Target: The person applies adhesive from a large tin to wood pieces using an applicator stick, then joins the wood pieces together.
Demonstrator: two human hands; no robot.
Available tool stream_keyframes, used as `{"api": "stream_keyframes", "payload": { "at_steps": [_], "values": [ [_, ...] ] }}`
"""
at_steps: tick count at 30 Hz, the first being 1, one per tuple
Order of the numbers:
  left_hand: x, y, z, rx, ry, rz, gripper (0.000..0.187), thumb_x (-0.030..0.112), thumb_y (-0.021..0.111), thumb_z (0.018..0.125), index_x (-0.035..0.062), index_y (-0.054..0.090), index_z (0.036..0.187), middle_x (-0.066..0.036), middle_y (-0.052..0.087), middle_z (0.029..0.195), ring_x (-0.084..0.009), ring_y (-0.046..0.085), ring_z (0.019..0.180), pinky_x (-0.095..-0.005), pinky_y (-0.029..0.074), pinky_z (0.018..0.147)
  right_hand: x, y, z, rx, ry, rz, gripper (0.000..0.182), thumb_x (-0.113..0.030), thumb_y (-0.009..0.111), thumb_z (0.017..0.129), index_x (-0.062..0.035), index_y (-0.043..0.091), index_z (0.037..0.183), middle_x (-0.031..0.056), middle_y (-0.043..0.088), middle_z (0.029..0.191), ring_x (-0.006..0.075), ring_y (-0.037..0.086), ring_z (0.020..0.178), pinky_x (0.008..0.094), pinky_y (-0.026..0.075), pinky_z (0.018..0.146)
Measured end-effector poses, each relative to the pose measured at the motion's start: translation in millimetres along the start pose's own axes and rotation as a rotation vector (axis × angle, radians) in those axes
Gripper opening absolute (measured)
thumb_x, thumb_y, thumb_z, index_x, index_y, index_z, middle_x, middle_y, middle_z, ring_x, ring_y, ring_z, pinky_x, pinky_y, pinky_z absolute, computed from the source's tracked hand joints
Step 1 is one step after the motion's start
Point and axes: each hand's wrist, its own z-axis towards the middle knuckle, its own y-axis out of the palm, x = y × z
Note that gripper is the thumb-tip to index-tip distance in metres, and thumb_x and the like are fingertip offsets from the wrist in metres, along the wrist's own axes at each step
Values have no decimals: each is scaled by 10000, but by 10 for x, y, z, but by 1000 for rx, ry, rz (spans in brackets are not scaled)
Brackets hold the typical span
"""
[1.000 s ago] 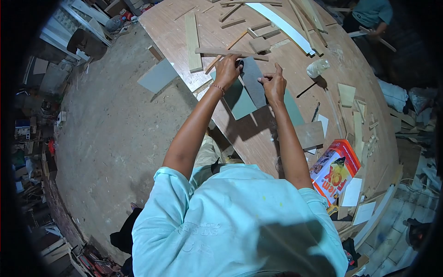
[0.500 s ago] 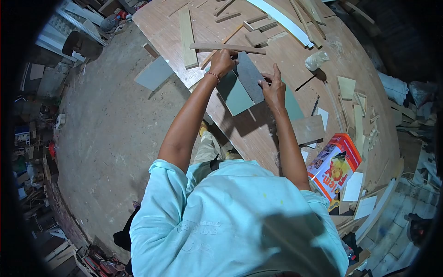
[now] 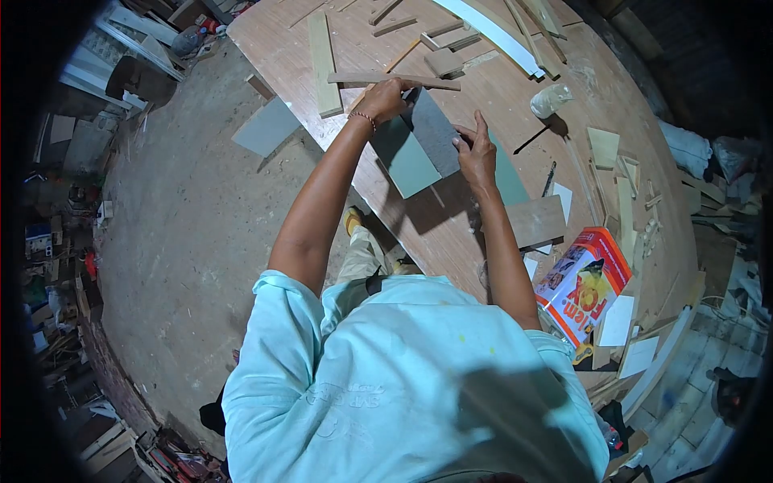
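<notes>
A flat dark grey sheet lies across a pale green board, both slanting over the near edge of the table. My left hand has its fingers bent around the far left end of the grey sheet. On the other side, my right hand pinches the sheet's right edge with the thumb, its index finger raised; the fingers underneath are hidden. To the right of that hand, another green piece shows. A thin wooden strip lies just beyond my left hand.
On the table stand a tall red and white tin and a whitish cup. A brown board lies by my right forearm. Wood offcuts, a pale plank and a long white strip lie farther off. A white panel is left of the table.
My left hand has shifted slightly left and lies a little flatter over the sheet's far end. My right hand and the boards have hardly moved; the view has shifted slightly.
</notes>
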Motion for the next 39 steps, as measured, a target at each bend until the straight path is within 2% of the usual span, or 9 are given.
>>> {"api": "stream_keyframes", "payload": {
  "at_steps": [3,9,15,21,24,27,30,32,39],
  "values": [
    [47,-16,-18,-14,-31,69,461,87,621,680,146,554,1132,-106,579,1079,-258,540,1014,-347,421,883,3,-14,2,4,46,20,635,21,573,733,25,247,1278,156,612,982,252,625,817,301,481,742],
    [56,1,-17,-21,-53,86,451,88,619,679,124,553,1124,-117,546,1129,-264,518,1042,-353,414,890,37,23,-34,20,88,81,595,35,546,754,11,269,1279,150,618,972,220,618,839,286,481,745],
    [37,11,-16,-10,-21,33,467,54,589,677,144,551,1134,-136,545,1131,-283,514,1050,-350,414,884,73,14,-42,31,91,142,552,31,540,769,18,297,1264,150,622,956,206,616,840,285,484,743],
    [65,24,-31,11,-46,90,462,54,582,679,137,552,1133,-139,548,1123,-286,516,1044,-347,415,882,222,-9,-133,126,105,159,529,1,589,752,42,355,1225,148,638,896,188,625,783,262,499,695],
    [54,48,-39,45,-20,50,469,40,579,650,152,570,1106,-142,556,1090,-279,522,1027,-361,413,886,215,-57,-179,146,168,255,547,-13,628,726,48,379,1209,141,644,876,161,624,756,256,505,667],
    [46,50,-29,40,-20,14,463,37,576,650,147,574,1100,-145,561,1079,-284,523,1021,-359,410,889,226,-35,-196,139,278,368,602,-9,648,720,47,344,1237,142,634,888,141,608,768,244,507,658],
    [53,44,-33,41,-9,44,465,28,573,673,114,553,1129,-139,571,1083,-281,536,1014,-332,421,871,249,2,-202,211,248,351,586,-3,666,699,53,381,1208,106,634,809,120,600,702,225,503,596],
    [57,41,-39,41,-8,50,464,32,575,672,115,554,1128,-139,571,1082,-278,540,1009,-332,421,869,254,6,-212,269,267,247,529,-41,709,654,55,478,1120,80,639,715,108,586,631,234,477,601],
    [46,32,-44,24,-25,17,475,35,584,670,129,553,1135,-152,567,1084,-281,546,996,-334,424,858,251,-9,-213,285,225,232,505,-56,723,645,41,506,1090,59,624,658,113,574,609,243,459,637]
  ]
}}
